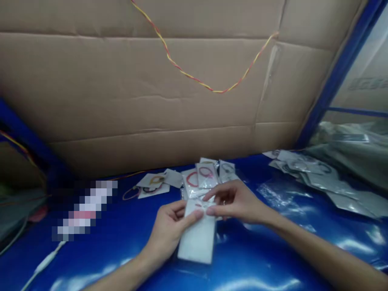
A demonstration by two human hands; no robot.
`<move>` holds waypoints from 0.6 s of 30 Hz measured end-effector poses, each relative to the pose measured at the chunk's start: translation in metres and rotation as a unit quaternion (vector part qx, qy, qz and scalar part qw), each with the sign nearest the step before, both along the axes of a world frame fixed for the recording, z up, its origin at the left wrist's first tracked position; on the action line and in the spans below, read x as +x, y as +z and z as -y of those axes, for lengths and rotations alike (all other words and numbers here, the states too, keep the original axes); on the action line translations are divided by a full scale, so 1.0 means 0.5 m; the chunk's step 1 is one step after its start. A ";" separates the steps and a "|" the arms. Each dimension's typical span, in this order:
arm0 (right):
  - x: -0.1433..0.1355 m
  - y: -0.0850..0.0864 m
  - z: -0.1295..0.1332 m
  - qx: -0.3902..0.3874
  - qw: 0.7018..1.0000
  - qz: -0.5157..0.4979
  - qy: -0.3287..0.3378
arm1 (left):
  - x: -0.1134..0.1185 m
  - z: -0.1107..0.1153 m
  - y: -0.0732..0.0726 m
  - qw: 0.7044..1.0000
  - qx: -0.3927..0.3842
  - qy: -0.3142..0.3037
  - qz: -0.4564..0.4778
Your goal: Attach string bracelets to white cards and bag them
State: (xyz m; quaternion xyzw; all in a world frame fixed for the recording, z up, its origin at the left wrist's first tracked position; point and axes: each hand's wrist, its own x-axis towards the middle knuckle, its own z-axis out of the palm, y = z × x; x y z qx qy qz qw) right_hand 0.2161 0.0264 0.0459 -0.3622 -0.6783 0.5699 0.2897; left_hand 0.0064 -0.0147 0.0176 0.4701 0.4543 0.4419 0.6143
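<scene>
Pixelated patch (85,210) on blue table (127,242): content unreadable. White card (198,236): upper end covered by fingers of left hand (169,230) and right hand (235,202). Item at card top blurred. Both forearms cut off by bottom edge.

No legible text, label, brand, number or sign anywhere in view. White card (198,236) held between left hand (169,230) and right hand (236,202): blank on visible face. Cards in pile (206,176) behind: coloured loops only, no print resolved. Clear bags (318,171) at right: too blurred to read. Cardboard wall (151,93): unmarked.
</scene>
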 end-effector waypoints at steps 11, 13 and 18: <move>0.007 0.003 -0.003 0.043 0.997 0.058 -0.024 | 0.000 0.009 -0.008 0.998 0.029 -0.016 -0.056; 0.013 0.001 -0.010 0.023 0.998 0.060 -0.026 | -0.001 0.008 -0.009 0.998 0.023 -0.013 -0.057; 0.013 0.014 -0.006 0.089 0.992 0.065 -0.059 | 0.002 0.005 -0.004 0.998 0.013 -0.015 -0.054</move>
